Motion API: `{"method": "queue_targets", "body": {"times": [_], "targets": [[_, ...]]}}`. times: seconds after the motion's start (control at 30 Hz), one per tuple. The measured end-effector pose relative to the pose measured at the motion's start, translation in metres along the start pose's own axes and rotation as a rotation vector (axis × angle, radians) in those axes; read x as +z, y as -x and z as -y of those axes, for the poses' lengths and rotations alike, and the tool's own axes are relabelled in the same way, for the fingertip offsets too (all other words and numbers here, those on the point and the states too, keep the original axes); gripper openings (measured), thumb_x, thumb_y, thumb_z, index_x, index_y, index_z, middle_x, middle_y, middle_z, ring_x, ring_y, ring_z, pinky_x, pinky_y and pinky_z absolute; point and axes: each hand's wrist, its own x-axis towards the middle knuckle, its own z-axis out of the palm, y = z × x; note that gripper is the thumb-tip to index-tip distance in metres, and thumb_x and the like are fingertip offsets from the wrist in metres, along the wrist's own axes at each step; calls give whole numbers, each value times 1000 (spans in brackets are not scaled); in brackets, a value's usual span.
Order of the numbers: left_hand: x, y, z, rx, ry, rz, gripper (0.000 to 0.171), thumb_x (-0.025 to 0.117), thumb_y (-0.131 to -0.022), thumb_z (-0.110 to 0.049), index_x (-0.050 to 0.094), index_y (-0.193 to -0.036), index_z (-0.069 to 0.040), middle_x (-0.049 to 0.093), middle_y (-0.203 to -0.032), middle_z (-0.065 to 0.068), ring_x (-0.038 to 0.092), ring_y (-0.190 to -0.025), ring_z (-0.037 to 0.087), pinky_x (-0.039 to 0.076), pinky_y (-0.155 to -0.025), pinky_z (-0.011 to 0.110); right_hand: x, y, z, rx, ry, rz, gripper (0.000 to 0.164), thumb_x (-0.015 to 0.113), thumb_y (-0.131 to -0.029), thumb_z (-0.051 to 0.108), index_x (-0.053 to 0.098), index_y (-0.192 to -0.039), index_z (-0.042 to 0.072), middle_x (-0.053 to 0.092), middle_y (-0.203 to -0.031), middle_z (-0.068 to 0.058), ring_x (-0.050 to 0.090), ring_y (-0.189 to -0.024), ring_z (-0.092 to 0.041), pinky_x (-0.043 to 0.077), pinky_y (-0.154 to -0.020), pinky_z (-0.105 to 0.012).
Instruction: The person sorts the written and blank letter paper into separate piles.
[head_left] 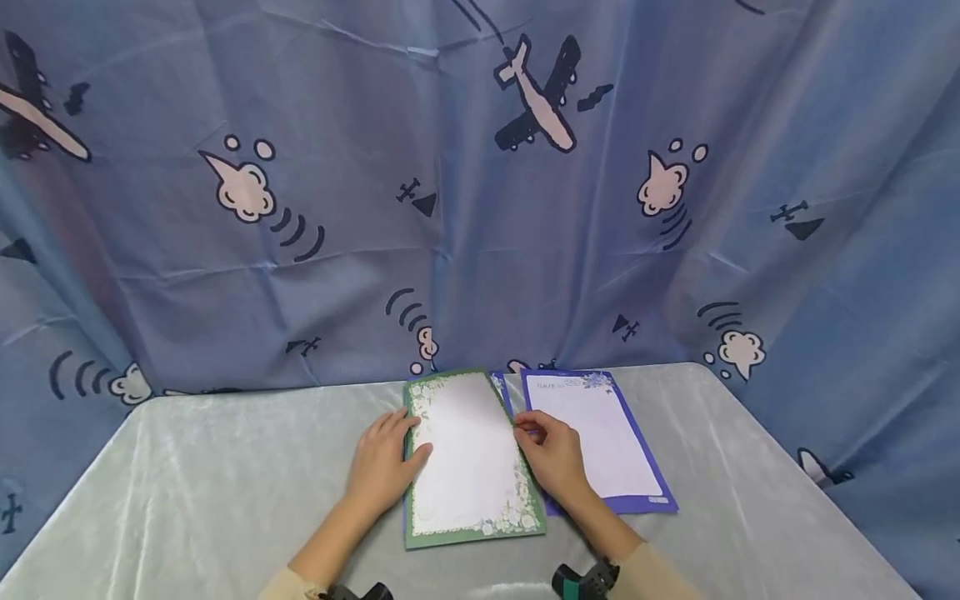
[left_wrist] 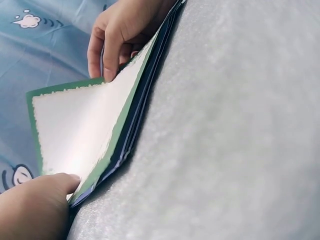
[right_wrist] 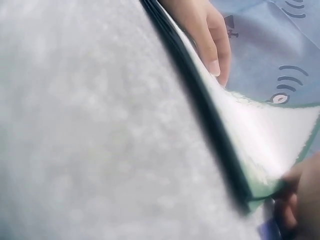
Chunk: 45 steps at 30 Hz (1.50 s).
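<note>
The green sheet [head_left: 465, 467] lies between the two hands, on the table [head_left: 225, 483], its long axis running away from the person and its short near edge facing them. From where I stand, what seems to count is that the hands flank it: one at each long side, roughly level with each other, so neither is nearer; both touch it. The left hand [head_left: 382, 471] rests at the left side, fingers fairly straight along the border, thumb laid over the white face. The right hand [head_left: 555, 458] pinches the right edge between thumb and bent fingers, a little beyond halfway up.

The wrist views show the sheet bowed, with dark layers [left_wrist: 131, 132] under it; whether they are bound together I can't tell. A blue strip [head_left: 501, 385] peeks out at its far right corner. Just to the right lies the purple sheet [head_left: 618, 450], angled a little, its far end leaning left, with the right hand partly covering its left side. Behind everything hangs the curtain [head_left: 337, 192].
</note>
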Motion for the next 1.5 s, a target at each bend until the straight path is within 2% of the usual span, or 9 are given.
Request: {"method": "queue_targets", "body": {"times": [0.27, 0.53, 0.73, 0.97, 1.2, 1.5], "targets": [[-7, -8, 0, -20, 47, -1, 45, 71, -92, -31, 66, -129, -7, 57, -147, 18, 50, -138, 41, 35, -116, 58, 0, -4, 4, 11, -12, 3, 12, 75, -85, 1, 77, -95, 7, 77, -86, -9, 65, -68, -10, 51, -65, -19], [-13, -28, -8, 12, 71, -9, 47, 71, -91, -30, 65, -131, -6, 56, -148, 20, 49, -138, 42, 35, -116, 59, -9, -21, 10, 12, -1, -2, 11, 72, -87, 1, 77, -95, 7, 77, -87, -10, 62, -67, -11, 48, -64, -19], [-23, -38, -10, 2, 46, 12, 49, 70, -93, -33, 63, -134, -8, 52, -152, 17, 46, -141, 41, 31, -119, 58, -9, -31, 15, 4, -4, 2, 10, 70, -89, 4, 76, -97, 6, 77, -89, -11, 67, -71, -16, 49, -67, -18], [-21, -28, -6, -45, 37, 85, 52, 68, -94, -36, 61, -138, -9, 48, -156, 13, 42, -145, 38, 29, -121, 56, -6, -22, 14, 47, -4, 35, 10, 70, -89, 4, 76, -96, 6, 77, -89, -12, 65, -69, -14, 49, -66, -18], [-12, -12, -3, -68, 55, 87, 50, 69, -93, -36, 62, -136, -10, 51, -154, 15, 44, -144, 39, 30, -120, 57, -3, -9, 9, 70, -4, 55, 9, 70, -88, 4, 76, -95, 6, 77, -89, -12, 64, -68, -11, 48, -66, -18], [-14, -12, -1, -71, 71, 86, 51, 69, -93, -36, 61, -136, -11, 51, -153, 16, 44, -144, 39, 29, -121, 57, -2, -10, 9, 89, -38, 51, 10, 71, -88, 3, 76, -95, 6, 77, -88, -13, 61, -64, -6, 46, -62, -17]]}}
